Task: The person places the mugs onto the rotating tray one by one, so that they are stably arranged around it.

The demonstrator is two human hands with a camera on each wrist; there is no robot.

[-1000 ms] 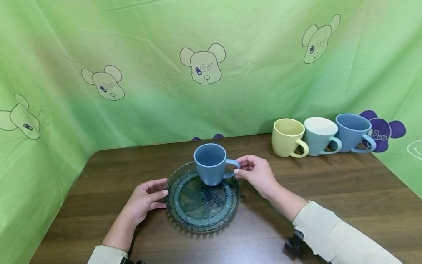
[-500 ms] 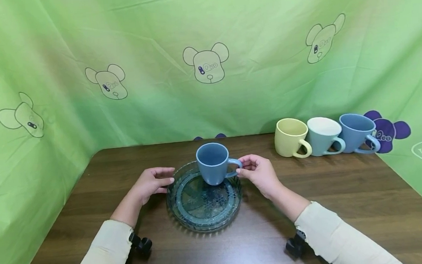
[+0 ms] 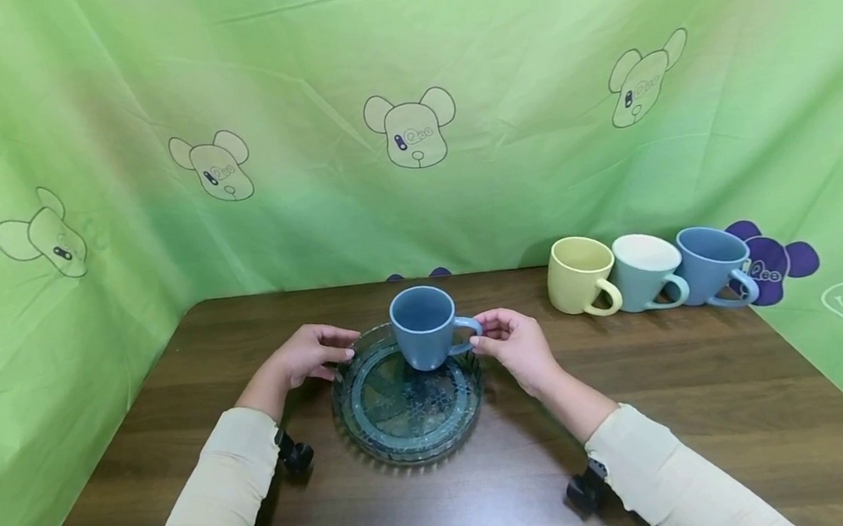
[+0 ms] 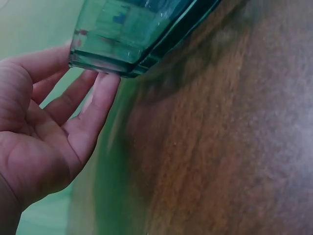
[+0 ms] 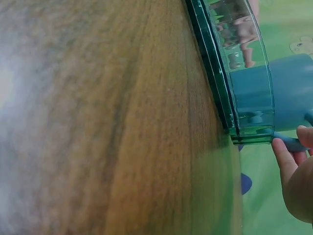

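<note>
A blue mug (image 3: 423,330) stands upright at the back right of a round blue-green glass dish (image 3: 411,443) on the table. My right hand (image 3: 515,347) pinches the mug's handle between thumb and fingers; in the right wrist view, the handle (image 5: 292,143) lies close over the dish's rim. My left hand (image 3: 305,355) touches the dish's back left side with outstretched fingers, and no mug is in it. In the left wrist view, its fingertips are right at the dish's clear glass wall (image 4: 110,41).
A yellow mug (image 3: 579,274), a light teal mug with a white inside (image 3: 644,277) and another blue mug (image 3: 711,267) stand in a row at the back right of the wooden table (image 3: 627,379). A green patterned cloth (image 3: 285,83) hangs behind.
My left hand has slid along the dish's rim from its left side towards the back. The right hand, the mug and the dish have stayed in place.
</note>
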